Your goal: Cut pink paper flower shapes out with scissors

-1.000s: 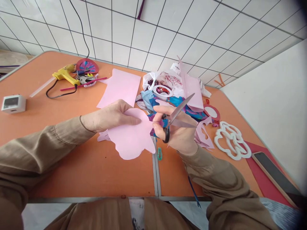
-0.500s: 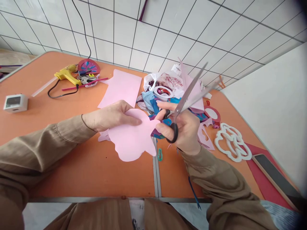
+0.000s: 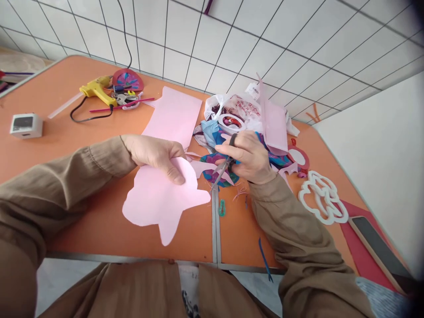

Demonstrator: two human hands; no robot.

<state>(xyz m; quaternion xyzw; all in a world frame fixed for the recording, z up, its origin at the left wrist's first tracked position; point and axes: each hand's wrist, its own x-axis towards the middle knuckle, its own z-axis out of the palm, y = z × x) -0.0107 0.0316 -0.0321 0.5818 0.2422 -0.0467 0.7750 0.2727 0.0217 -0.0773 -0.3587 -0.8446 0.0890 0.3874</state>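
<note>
I've got the left hand (image 3: 157, 154) pinching the pink cutout (image 3: 155, 196), right hand (image 3: 253, 157) clamped on the scissors (image 3: 224, 168).

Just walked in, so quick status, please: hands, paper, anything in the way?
Left hand gripping pink cutout. Right hand holding scissors, tips near cutout's edge. Pink scrap just beyond, seemingly not blocking.

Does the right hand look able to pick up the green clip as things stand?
Probably not cleanly: the right hand holds the scissors, which may need setting down first. Otherwise the way looks free, as the green clip lies uncovered on the table nearby.
</note>
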